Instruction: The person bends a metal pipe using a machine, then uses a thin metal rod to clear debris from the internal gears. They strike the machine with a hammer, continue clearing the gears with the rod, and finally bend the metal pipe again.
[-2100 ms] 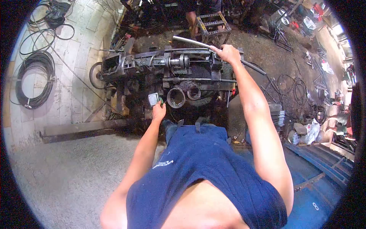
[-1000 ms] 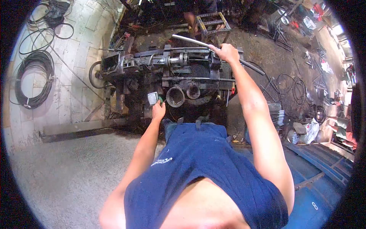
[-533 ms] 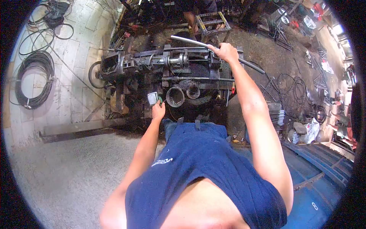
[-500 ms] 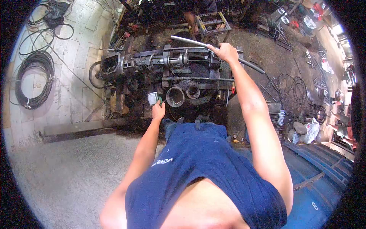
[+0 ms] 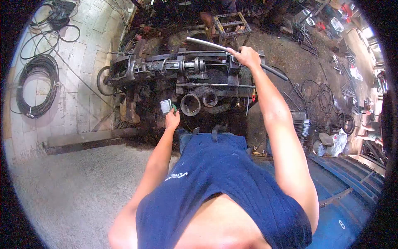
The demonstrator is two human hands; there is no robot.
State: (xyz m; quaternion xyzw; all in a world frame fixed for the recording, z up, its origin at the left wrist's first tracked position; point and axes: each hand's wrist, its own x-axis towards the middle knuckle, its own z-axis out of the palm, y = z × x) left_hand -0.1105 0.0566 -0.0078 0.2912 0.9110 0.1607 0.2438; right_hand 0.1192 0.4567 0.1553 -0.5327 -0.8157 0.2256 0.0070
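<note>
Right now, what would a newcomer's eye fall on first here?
A long metal tube in the right hand, slanting across the far right of the machine. Next, a white and green object in the left hand, at the machine's near side. Far left, a big dark coil shows against pale tiles.

Right fingers (image 5: 233, 52) around metal bar (image 5: 207, 43)

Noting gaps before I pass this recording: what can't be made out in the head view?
All in the head view:
Metal bar: its middle stretch, covered by the right hand.
Pale item in the left hand: too small to identify.
Another person: upper body cut off by the top edge.
Shirt lettering: too small to read.
</note>
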